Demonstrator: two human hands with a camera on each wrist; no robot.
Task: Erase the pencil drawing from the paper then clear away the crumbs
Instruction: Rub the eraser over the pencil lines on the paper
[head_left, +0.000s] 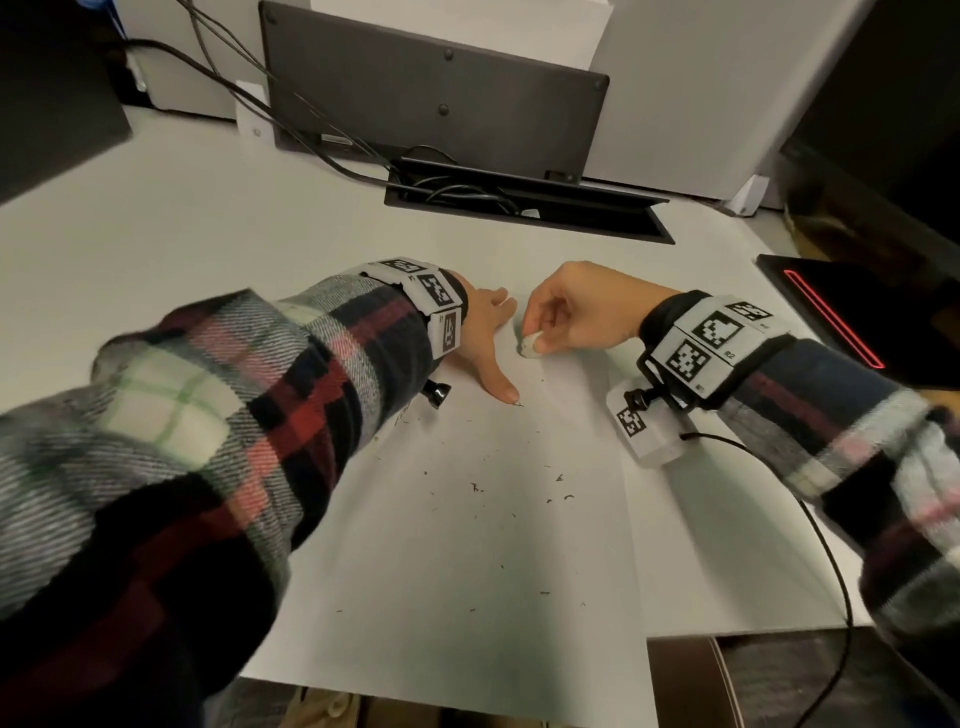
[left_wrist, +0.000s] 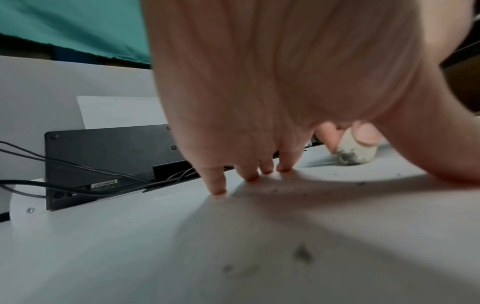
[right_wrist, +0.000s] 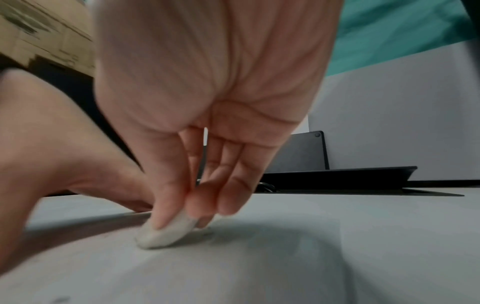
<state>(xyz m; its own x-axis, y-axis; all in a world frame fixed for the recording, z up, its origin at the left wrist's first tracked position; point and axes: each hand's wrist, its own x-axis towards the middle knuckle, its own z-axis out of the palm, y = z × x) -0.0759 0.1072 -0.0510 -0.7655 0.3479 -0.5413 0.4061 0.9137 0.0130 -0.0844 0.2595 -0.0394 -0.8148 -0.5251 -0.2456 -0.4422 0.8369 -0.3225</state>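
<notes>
Head view, left hand: the left hand (head_left: 480, 332) lies flat with straight, spread fingers pressing the white sheet of paper (head_left: 467, 519), thumb stretched toward the person.
Head view, right hand: the right hand (head_left: 582, 312) pinches a small rounded white eraser (head_left: 531, 345) between thumb and fingertips, its lower end touching the paper just beside the left hand's fingers.
Head view, crumbs: dark eraser crumbs (head_left: 519, 493) lie scattered over the sheet on the near side of both hands (one sits right at the left thumb tip).
Head view, surroundings: the sheet rests on a pale grey desk (head_left: 156, 234); past the fingertips stands a black open cable hatch (head_left: 530, 208) with cables inside.
Left wrist view: the left hand's fingertips (left_wrist: 218, 189) press the paper (left_wrist: 182, 246); beyond them the eraser (left_wrist: 355, 152), smudged grey at its lower end, sits under the right thumb, and specks of crumbs (left_wrist: 302, 253) lie nearer the wrist.
Right wrist view: the right hand's fingers (right_wrist: 228, 185) and thumb curl round the eraser (right_wrist: 166, 232), which touches the paper (right_wrist: 259, 267); no pencil lines can be made out beneath it (the frame is blurred).
</notes>
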